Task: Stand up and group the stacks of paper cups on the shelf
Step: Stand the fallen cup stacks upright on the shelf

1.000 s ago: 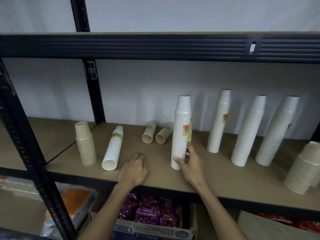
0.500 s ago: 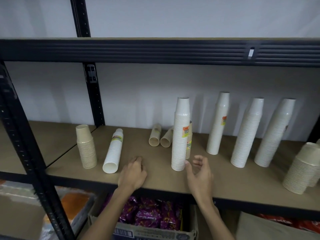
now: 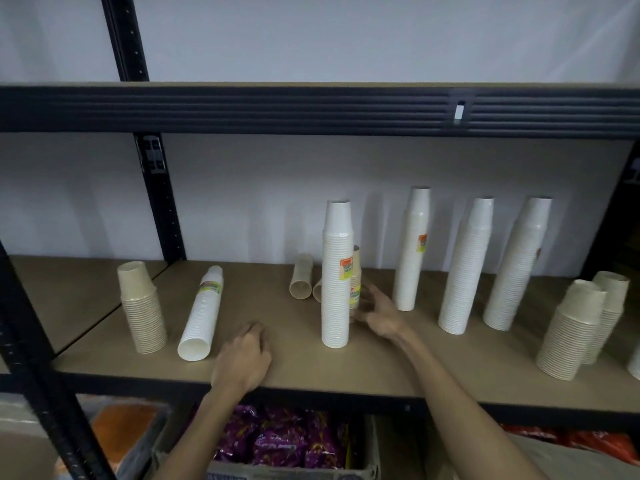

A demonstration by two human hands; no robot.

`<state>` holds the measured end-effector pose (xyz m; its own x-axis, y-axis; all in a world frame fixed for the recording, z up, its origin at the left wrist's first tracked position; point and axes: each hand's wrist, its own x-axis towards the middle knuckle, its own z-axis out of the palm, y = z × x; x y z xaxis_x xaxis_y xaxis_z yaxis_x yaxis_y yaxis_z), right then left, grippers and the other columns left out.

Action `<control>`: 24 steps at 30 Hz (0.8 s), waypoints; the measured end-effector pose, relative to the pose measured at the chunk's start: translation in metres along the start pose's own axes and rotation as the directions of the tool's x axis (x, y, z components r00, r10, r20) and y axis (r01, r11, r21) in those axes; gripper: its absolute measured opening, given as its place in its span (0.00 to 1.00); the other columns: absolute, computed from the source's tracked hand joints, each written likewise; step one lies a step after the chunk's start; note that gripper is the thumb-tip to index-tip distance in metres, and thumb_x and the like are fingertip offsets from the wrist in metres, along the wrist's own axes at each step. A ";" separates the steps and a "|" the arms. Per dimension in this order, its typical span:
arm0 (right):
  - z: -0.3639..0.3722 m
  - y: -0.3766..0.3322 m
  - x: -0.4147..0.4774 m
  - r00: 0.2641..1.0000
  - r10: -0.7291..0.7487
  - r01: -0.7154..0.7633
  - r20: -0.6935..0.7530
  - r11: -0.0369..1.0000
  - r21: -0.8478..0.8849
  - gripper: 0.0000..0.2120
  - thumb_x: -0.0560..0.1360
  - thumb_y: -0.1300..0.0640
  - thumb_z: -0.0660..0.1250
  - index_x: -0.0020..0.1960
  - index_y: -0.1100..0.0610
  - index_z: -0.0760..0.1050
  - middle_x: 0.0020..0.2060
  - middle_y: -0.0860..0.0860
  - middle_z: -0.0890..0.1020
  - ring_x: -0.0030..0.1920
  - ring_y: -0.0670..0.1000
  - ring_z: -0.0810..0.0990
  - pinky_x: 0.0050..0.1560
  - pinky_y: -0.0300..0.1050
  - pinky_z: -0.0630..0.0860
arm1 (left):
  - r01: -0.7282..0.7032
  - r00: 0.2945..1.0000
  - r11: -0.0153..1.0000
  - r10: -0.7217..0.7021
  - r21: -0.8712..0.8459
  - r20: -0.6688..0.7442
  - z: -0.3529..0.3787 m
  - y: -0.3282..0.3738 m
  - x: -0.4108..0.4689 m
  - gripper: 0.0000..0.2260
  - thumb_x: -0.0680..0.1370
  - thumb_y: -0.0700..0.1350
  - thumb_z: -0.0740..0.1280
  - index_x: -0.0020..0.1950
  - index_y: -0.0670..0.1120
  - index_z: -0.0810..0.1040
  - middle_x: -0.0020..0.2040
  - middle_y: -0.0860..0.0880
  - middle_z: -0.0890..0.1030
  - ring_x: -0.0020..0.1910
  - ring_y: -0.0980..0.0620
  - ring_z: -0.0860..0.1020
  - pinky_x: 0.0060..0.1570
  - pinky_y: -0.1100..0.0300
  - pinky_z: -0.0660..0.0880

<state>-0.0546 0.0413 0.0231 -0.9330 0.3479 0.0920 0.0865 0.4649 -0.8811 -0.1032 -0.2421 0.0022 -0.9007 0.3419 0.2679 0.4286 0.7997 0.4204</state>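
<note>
The right hand (image 3: 377,315) reaches in beside the tall white stack (image 3: 336,278) toward the short labelled stack (image 3: 356,284) tucked just behind it. Its fingers are spread, and blur hides whether they touch it. From where I stand, the risk is the fingers brushing the tall stack and tipping it left, toward the lying white stack (image 3: 202,317). The left hand (image 3: 244,358) rests on the shelf (image 3: 311,374) with fingers together, probably too low to catch it. Two tan stacks (image 3: 301,277) lie further back.
</note>
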 end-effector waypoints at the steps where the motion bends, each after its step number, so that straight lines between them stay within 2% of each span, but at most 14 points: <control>1: 0.002 0.001 0.004 1.000 -0.012 0.012 -0.001 0.999 -0.031 0.32 0.71 0.60 0.75 0.72 0.56 0.67 0.66 0.49 0.76 0.67 0.50 0.75 0.67 0.47 0.71 | 0.003 1.000 1.000 -0.003 -0.003 0.003 0.000 0.000 0.000 0.17 0.81 0.49 0.55 0.68 0.49 0.72 0.66 0.49 0.75 0.57 0.43 0.77 0.54 0.52 0.73; 3: 0.004 0.003 0.006 0.999 -0.033 0.030 -0.043 0.998 -0.064 0.24 0.72 0.60 0.74 0.66 0.57 0.72 0.61 0.51 0.80 0.62 0.51 0.79 0.64 0.47 0.74 | 0.007 1.000 1.000 -0.007 0.000 0.003 0.000 0.000 0.000 0.16 0.81 0.48 0.56 0.67 0.49 0.72 0.65 0.49 0.76 0.57 0.43 0.77 0.53 0.52 0.72; 7: 0.002 0.013 -0.006 0.972 -0.066 0.046 -0.227 0.995 -0.093 0.21 0.75 0.64 0.70 0.66 0.60 0.70 0.55 0.51 0.80 0.56 0.50 0.79 0.55 0.40 0.72 | 0.011 1.000 1.000 -0.011 0.010 -0.005 0.001 -0.001 0.000 0.16 0.81 0.49 0.55 0.67 0.49 0.72 0.65 0.48 0.76 0.57 0.42 0.77 0.54 0.52 0.72; 9: 0.001 0.016 -0.013 0.955 -0.065 0.041 -0.288 0.995 -0.087 0.20 0.76 0.65 0.68 0.67 0.60 0.70 0.57 0.54 0.81 0.59 0.53 0.79 0.55 0.40 0.71 | 0.009 1.000 1.000 -0.009 0.018 -0.004 0.002 -0.001 0.001 0.17 0.81 0.49 0.55 0.68 0.49 0.72 0.66 0.49 0.76 0.58 0.42 0.77 0.55 0.52 0.72; 13: -0.004 0.008 -0.022 0.969 0.018 -0.033 -0.246 0.998 -0.058 0.24 0.77 0.62 0.69 0.71 0.60 0.67 0.64 0.56 0.79 0.64 0.55 0.77 0.60 0.41 0.70 | 0.008 1.000 1.000 -0.009 0.030 0.013 0.002 0.000 0.001 0.17 0.80 0.48 0.56 0.69 0.49 0.71 0.66 0.49 0.75 0.58 0.41 0.77 0.55 0.51 0.72; 15: -0.002 0.002 -0.036 0.937 0.075 -0.094 -0.340 0.995 -0.039 0.27 0.76 0.60 0.70 0.73 0.61 0.66 0.66 0.57 0.77 0.67 0.56 0.75 0.65 0.45 0.70 | 0.011 1.000 0.999 -0.012 0.031 0.019 0.002 -0.001 0.002 0.18 0.80 0.48 0.56 0.69 0.49 0.71 0.67 0.48 0.75 0.57 0.41 0.77 0.56 0.51 0.72; 17: 0.006 -0.005 -0.061 0.874 0.053 -0.070 -0.483 0.997 -0.018 0.20 0.75 0.62 0.70 0.66 0.59 0.73 0.56 0.53 0.82 0.59 0.55 0.80 0.63 0.48 0.74 | 0.011 1.000 0.999 -0.012 0.032 0.021 0.002 -0.002 0.002 0.18 0.80 0.48 0.56 0.69 0.49 0.71 0.67 0.49 0.75 0.58 0.41 0.77 0.56 0.51 0.72; 18: 0.013 -0.011 -0.073 0.867 0.026 -0.034 -0.498 0.999 -0.007 0.18 0.73 0.63 0.69 0.63 0.57 0.75 0.50 0.49 0.82 0.54 0.51 0.81 0.60 0.49 0.76 | 0.010 1.000 0.999 -0.011 0.032 0.021 0.002 -0.002 0.002 0.18 0.80 0.48 0.56 0.69 0.49 0.71 0.68 0.49 0.74 0.58 0.41 0.77 0.57 0.50 0.72; 19: 0.019 -0.017 -0.081 0.890 0.006 -0.002 -0.457 1.000 0.009 0.20 0.72 0.63 0.70 0.62 0.55 0.74 0.49 0.46 0.81 0.52 0.48 0.80 0.59 0.49 0.77 | 0.009 1.000 0.999 -0.010 0.032 0.021 0.003 -0.001 0.002 0.18 0.80 0.48 0.56 0.70 0.49 0.71 0.68 0.49 0.74 0.58 0.41 0.77 0.57 0.50 0.72; 22: 0.042 -0.027 -0.082 0.980 -0.017 0.027 -0.198 0.999 0.046 0.34 0.67 0.56 0.76 0.71 0.52 0.67 0.59 0.46 0.76 0.59 0.47 0.76 0.60 0.45 0.74 | 0.006 0.999 0.999 -0.007 0.035 0.032 0.002 0.000 0.001 0.18 0.80 0.47 0.56 0.70 0.48 0.70 0.68 0.48 0.74 0.59 0.41 0.76 0.57 0.50 0.71; 24: 0.055 -0.029 -0.074 0.983 -0.036 0.040 -0.180 0.999 0.021 0.37 0.65 0.50 0.79 0.70 0.52 0.67 0.59 0.45 0.76 0.59 0.47 0.76 0.58 0.44 0.74 | 0.004 1.000 1.000 -0.005 0.021 0.031 0.001 0.000 0.000 0.18 0.80 0.47 0.56 0.70 0.48 0.70 0.68 0.48 0.74 0.59 0.41 0.76 0.57 0.50 0.72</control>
<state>-0.0070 -0.0428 0.0167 -0.8576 0.4716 0.2053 0.0417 0.4616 -0.8861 -0.1033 -0.2417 0.0013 -0.9046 0.3532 0.2389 0.4232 0.8114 0.4031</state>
